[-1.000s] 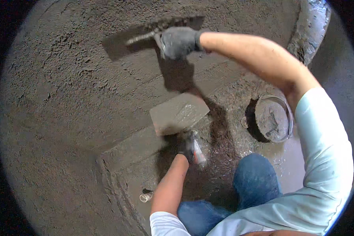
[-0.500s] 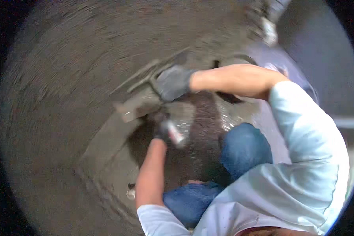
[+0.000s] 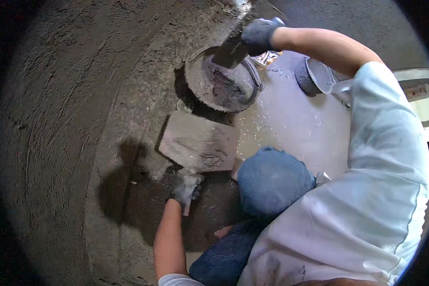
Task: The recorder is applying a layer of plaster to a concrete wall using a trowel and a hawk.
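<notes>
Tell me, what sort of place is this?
It looks like a building site or an unfinished room, though I can't be sure. There's a rough grey surface, a round tub with dark, mortar-like mix, and a dirty trowel in the right hand.

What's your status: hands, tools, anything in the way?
Right hand gripping plastering trowel at mortar bucket. Left hand holding mortar-smeared hawk. Denim-clad knee close beside hawk; could crowd it.

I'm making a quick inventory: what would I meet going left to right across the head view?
Rough grey surface, left hand, trowel, right hand, small bucket, right sleeve.
</notes>
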`<state>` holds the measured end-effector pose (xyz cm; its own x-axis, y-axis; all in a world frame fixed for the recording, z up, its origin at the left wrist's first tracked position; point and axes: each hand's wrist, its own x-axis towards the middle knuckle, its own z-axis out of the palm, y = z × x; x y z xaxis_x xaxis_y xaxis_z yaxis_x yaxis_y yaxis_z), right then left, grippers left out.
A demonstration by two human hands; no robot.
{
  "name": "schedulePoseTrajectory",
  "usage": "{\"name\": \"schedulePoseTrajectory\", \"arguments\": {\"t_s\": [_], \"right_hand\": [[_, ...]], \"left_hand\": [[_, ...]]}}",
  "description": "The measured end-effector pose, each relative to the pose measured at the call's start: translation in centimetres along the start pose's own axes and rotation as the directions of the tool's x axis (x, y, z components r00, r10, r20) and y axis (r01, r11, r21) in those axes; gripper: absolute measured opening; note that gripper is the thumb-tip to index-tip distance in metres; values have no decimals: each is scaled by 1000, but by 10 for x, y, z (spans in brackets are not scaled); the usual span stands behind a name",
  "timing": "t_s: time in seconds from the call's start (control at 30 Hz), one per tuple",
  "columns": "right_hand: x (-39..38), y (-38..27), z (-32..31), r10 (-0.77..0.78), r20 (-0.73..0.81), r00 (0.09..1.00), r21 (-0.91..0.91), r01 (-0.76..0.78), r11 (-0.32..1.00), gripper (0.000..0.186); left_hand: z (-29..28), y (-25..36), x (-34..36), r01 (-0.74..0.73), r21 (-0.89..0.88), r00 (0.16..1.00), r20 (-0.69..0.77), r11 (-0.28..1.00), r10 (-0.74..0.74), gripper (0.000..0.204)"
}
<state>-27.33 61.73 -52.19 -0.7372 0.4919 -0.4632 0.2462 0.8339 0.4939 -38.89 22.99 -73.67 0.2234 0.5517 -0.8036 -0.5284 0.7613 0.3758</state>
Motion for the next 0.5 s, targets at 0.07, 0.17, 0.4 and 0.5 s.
{"name": "schedulePoseTrajectory", "arguments": {"t_s": [0.07, 0.17, 0.4, 0.5], "right_hand": [[16, -14, -8, 47, 43, 998, 73, -50, 996, 24], [37, -55, -9, 45, 131, 990, 188, -69, 980, 25], [20, -53, 15, -459, 77, 885, 147, 445, 883, 34], [5, -40, -1, -405, 17, 914, 293, 383, 876, 29]], "left_hand": [[27, 12, 3, -203, 453, 957, -95, 868, 273, 8], [34, 19, 22, -169, 496, 973, -53, 852, 223, 10], [35, 9, 45, -263, 413, 954, -22, 872, 299, 19], [36, 14, 37, -202, 350, 967, -75, 915, 242, 25]]}}
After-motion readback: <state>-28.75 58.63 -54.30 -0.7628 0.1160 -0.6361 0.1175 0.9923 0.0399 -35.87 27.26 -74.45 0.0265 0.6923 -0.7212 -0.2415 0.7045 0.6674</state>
